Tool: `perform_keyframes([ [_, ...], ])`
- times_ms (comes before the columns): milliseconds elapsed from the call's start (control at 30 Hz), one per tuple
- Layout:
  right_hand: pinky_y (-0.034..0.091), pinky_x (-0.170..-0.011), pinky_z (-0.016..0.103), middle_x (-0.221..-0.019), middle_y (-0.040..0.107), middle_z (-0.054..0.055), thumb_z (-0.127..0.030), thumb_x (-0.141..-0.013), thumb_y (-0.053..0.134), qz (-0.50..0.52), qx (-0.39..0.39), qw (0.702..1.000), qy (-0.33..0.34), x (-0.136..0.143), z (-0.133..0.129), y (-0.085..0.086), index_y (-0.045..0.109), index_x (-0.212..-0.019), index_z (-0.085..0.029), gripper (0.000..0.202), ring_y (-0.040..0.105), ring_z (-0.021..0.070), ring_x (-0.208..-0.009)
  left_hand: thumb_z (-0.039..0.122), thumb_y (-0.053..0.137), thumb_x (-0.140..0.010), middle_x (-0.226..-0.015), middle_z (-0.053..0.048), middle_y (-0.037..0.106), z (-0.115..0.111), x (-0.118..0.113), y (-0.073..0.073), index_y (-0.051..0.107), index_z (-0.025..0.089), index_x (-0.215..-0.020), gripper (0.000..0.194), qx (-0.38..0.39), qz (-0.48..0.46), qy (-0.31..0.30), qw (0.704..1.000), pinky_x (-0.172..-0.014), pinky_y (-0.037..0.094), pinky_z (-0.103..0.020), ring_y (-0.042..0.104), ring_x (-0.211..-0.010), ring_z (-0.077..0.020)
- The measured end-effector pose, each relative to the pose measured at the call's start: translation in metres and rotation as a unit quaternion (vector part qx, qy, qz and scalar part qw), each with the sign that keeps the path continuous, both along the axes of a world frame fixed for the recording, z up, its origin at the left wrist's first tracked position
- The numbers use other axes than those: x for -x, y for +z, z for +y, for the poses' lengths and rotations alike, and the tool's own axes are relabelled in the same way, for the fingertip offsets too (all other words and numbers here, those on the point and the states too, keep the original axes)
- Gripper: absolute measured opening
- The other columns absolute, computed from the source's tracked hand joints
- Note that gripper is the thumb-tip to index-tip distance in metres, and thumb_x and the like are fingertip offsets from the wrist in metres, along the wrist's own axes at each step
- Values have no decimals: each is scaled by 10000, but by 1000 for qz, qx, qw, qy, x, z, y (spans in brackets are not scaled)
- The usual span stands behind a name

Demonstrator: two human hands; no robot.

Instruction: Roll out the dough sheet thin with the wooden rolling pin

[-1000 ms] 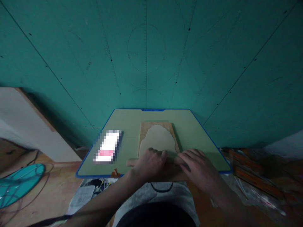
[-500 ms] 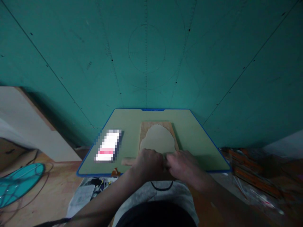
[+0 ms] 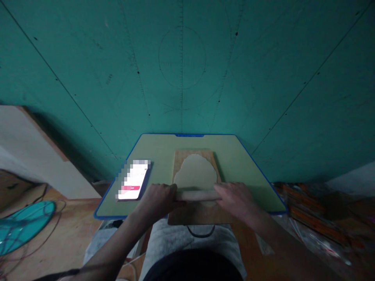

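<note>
A pale rolling pin (image 3: 199, 195) lies crosswise over the near part of a flattened sheet of dough (image 3: 195, 171). My left hand (image 3: 161, 196) is closed around the pin's left end, and my right hand (image 3: 233, 197) grips its right end. Beneath the dough is a wooden board (image 3: 199, 214), whose near edge sticks out past the table towards me. The dough has an uneven rounded outline, and a little of it shows on my side of the pin.
The board rests on a small green table (image 3: 237, 156) with a blue rim. At its left lies a phone (image 3: 134, 181) with a lit screen. A green wall (image 3: 181, 78) rises behind the table. On the floor at left is a teal round object (image 3: 26, 226); clutter (image 3: 316, 222) lies at right.
My hands have moved apart, from close together at the pin's middle to its two ends. The pin's middle now shows between them. The dough keeps about the same outline.
</note>
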State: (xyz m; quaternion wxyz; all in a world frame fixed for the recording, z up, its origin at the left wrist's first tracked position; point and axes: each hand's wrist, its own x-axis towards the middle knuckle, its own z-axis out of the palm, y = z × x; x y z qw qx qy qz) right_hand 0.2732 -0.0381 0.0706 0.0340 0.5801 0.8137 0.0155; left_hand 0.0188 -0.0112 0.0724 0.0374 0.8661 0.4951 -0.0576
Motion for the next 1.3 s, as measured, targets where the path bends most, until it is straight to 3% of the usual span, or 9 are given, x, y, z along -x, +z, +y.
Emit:
perform_keyframes([
  [100,470,-708,314,-966,748,81,-303,-871,745,29,-37,999,12,1,-2,-6,662,-933,-212,138,708,260,-944,609,511,-979,-794,-136,754,1,6,-7,661,170,-951,465,11,-20,1,1000,-593,472,-319,745,-729,-307],
  [267,469,-673,305,-873,766,79,-468,-921,676,27,1,1000,12,31,-4,-9,671,-1019,-234,253,734,254,-827,619,463,-998,-780,-127,752,-1,3,-13,651,163,-937,497,17,-50,-11,999,-583,426,-298,742,-728,-296],
  [400,486,-695,318,-877,781,105,-357,-957,619,26,32,997,67,61,3,0,698,-1052,-208,194,750,261,-826,486,260,-1084,-748,-104,747,-2,-1,-9,665,174,-867,555,16,-93,-11,995,-580,388,-278,728,-704,-242],
  [500,487,-696,312,-869,786,108,-330,-969,590,38,34,996,77,73,9,1,712,-1004,-200,181,754,248,-806,438,223,-1088,-757,-103,754,0,0,-10,689,176,-827,596,12,-95,17,995,-595,390,-285,725,-704,-238],
  [633,468,-646,322,-870,786,115,-583,-925,616,39,36,997,61,65,13,-7,699,-1034,-208,400,753,288,-801,420,248,-1079,-775,-124,764,4,7,-16,722,170,-813,598,16,-67,66,995,-619,410,-303,735,-727,-260],
  [767,415,-601,326,-851,778,127,-745,-914,481,22,32,999,25,42,14,-13,697,-997,-203,589,738,306,-781,380,265,-1081,-867,-122,784,3,13,-20,738,178,-896,546,33,-70,99,992,-662,436,-306,747,-806,-263],
  [933,409,-690,334,-908,732,103,-572,-1007,471,53,-59,997,11,18,12,-24,661,-908,-196,433,684,262,-857,334,319,-1070,-843,-93,770,6,13,-29,723,189,-881,468,-2,-103,105,989,-646,426,-297,726,-775,-236],
  [1133,391,-811,370,-1042,676,111,-359,-1020,465,81,-172,982,-3,12,18,-43,637,-983,-192,242,608,261,-940,247,410,-1025,-815,-96,701,8,7,-46,688,175,-780,377,-157,-172,51,971,-683,456,-316,642,-796,-228],
  [1300,389,-890,390,-1148,671,134,-278,-981,469,85,-150,985,-21,13,41,-39,652,-1056,-182,220,595,277,-1029,317,485,-1021,-1152,-133,698,6,-13,-46,666,165,-1124,257,-202,-180,13,963,-850,492,-425,613,-1047,-300],
])
